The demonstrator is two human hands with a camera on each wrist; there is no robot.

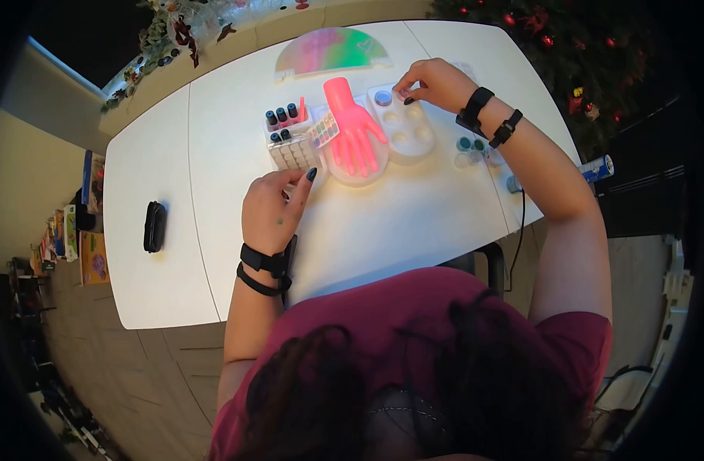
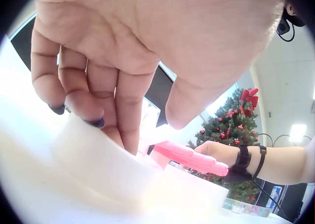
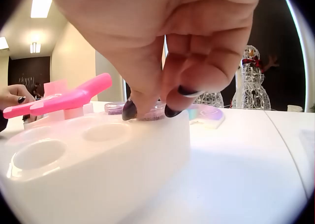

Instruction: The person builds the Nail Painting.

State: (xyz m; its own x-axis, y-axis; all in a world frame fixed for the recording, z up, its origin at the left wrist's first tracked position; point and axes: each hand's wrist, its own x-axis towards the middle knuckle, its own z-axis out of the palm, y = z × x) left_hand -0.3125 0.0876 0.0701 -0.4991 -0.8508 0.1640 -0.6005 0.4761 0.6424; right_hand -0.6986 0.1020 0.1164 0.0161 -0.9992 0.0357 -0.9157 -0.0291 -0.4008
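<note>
My right hand [image 1: 438, 83] pinches a small round glitter jar [image 3: 151, 116] between thumb and fingertips, right at a well of the white holder [image 1: 412, 155]. Another glitter jar [image 1: 382, 98] sits in the well beside it; round wells nearer me are bare. Next to this holder, a bright pink practice hand [image 1: 356, 132] lies palm down on a white base. My left hand [image 1: 269, 206] is at the near left, its fingers loosely bent with fingertips at the rim of a white curved piece [image 2: 106, 170], the thumb apart. Several dark-capped nail polish bottles [image 1: 281, 115] stand just beyond it.
A patterned nail sticker card [image 1: 325, 131] leans by the pink hand. Several small jars [image 1: 468, 152] stand under my right forearm. A rainbow half-round board [image 1: 332, 52] lies at the back, a black case [image 1: 154, 227] at the left. A decorated tree [image 1: 574, 54] stands beyond the table [image 1: 260, 253].
</note>
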